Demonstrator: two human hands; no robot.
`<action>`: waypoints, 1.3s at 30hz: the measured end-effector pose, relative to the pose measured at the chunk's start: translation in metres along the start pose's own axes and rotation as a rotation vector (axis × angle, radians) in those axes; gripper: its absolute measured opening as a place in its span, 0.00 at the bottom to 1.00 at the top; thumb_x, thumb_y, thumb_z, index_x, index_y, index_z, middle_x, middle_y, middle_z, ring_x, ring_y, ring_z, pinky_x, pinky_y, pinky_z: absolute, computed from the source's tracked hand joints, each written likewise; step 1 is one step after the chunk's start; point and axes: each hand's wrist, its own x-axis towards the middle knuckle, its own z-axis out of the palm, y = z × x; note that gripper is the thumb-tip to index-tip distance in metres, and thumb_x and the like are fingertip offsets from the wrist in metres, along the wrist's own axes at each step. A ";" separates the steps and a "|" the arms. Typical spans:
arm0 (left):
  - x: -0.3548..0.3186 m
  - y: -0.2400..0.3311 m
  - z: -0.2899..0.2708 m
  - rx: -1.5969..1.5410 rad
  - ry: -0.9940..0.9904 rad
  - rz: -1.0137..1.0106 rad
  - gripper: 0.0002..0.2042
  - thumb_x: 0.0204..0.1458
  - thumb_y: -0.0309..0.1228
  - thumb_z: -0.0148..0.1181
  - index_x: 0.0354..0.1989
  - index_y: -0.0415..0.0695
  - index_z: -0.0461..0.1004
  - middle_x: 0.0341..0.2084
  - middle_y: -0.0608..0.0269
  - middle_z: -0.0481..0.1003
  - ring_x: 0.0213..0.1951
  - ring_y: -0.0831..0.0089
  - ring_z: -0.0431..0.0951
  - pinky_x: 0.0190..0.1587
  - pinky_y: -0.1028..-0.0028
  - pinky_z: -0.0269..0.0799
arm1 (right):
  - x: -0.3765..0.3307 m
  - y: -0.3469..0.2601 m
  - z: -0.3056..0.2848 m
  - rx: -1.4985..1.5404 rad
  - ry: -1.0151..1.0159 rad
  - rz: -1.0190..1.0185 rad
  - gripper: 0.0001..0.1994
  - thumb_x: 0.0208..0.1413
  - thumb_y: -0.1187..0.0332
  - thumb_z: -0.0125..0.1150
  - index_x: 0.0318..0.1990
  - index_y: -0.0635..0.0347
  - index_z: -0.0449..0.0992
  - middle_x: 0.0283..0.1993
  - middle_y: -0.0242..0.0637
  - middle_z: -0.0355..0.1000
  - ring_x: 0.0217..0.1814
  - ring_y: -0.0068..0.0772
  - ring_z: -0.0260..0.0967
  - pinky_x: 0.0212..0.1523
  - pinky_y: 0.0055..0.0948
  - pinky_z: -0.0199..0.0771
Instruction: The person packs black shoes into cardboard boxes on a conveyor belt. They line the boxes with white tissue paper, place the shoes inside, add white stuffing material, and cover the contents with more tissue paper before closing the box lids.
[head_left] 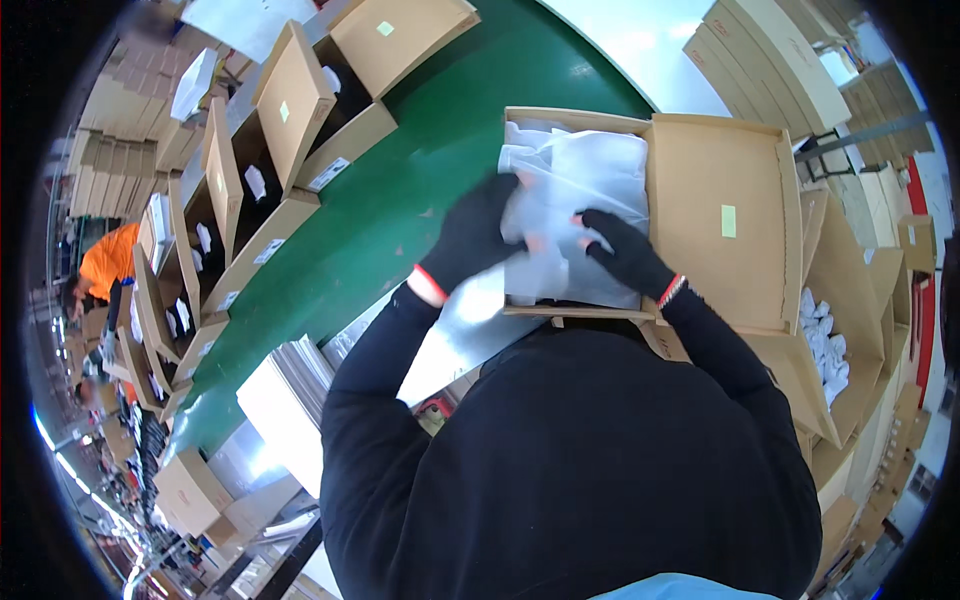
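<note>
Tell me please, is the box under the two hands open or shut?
Open: the lid of the box is folded back to the right, and the white sheet inside shows.

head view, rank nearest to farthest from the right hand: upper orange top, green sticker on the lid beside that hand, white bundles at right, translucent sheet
1. Translucent sheet: directly under the right hand.
2. Green sticker: to its right.
3. White bundles: farther right, lower.
4. Upper orange top: far left.
</note>
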 end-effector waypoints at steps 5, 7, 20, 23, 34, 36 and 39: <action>-0.051 0.014 0.001 0.466 -0.325 0.324 0.30 0.38 0.35 0.63 0.55 0.47 0.68 0.53 0.50 0.68 0.54 0.55 0.69 0.55 0.59 0.65 | 0.075 0.055 0.009 -0.419 0.014 -0.217 0.22 0.57 0.63 0.54 0.59 0.59 0.64 0.66 0.48 0.58 0.70 0.53 0.51 0.64 0.60 0.48; -0.059 -0.001 0.010 0.496 -0.273 0.366 0.20 0.43 0.33 0.57 0.48 0.47 0.72 0.47 0.53 0.71 0.50 0.59 0.72 0.50 0.63 0.69 | 0.105 0.056 0.020 -0.559 0.028 -0.240 0.23 0.58 0.60 0.53 0.59 0.58 0.64 0.66 0.48 0.57 0.70 0.52 0.50 0.65 0.60 0.47; -0.050 0.021 0.049 0.086 -0.433 0.054 0.11 0.44 0.30 0.61 0.38 0.48 0.78 0.28 0.60 0.77 0.36 0.60 0.77 0.46 0.60 0.69 | 0.131 0.041 -0.065 -0.488 0.229 -0.292 0.35 0.48 0.64 0.66 0.65 0.55 0.58 0.65 0.45 0.59 0.67 0.50 0.54 0.66 0.46 0.52; -0.052 0.025 0.023 -0.076 0.100 -0.157 0.18 0.46 0.31 0.63 0.47 0.43 0.73 0.37 0.56 0.75 0.36 0.56 0.77 0.42 0.63 0.71 | 0.033 0.110 -0.195 -0.923 0.677 0.053 0.39 0.48 0.61 0.67 0.65 0.65 0.55 0.64 0.49 0.60 0.64 0.51 0.59 0.61 0.43 0.59; -0.037 0.017 0.102 -0.903 0.045 -0.701 0.23 0.57 0.38 0.57 0.57 0.39 0.62 0.46 0.56 0.70 0.24 0.77 0.73 0.19 0.77 0.68 | -0.005 0.057 -0.332 -0.435 0.329 0.382 0.28 0.57 0.62 0.56 0.62 0.67 0.61 0.61 0.54 0.65 0.62 0.49 0.63 0.62 0.37 0.60; -0.017 -0.011 0.095 -0.985 -0.015 -0.809 0.26 0.59 0.51 0.49 0.52 0.39 0.67 0.45 0.58 0.70 0.25 0.77 0.73 0.21 0.78 0.68 | 0.026 -0.004 -0.278 -0.819 0.265 0.079 0.30 0.56 0.62 0.56 0.65 0.65 0.58 0.64 0.54 0.61 0.65 0.50 0.59 0.65 0.38 0.57; 0.017 -0.054 0.069 -0.860 0.403 -0.592 0.29 0.60 0.57 0.42 0.50 0.41 0.70 0.41 0.60 0.73 0.32 0.76 0.74 0.30 0.75 0.70 | 0.032 -0.087 -0.154 -0.459 0.188 0.117 0.32 0.54 0.62 0.59 0.65 0.61 0.58 0.61 0.52 0.63 0.58 0.48 0.66 0.57 0.42 0.65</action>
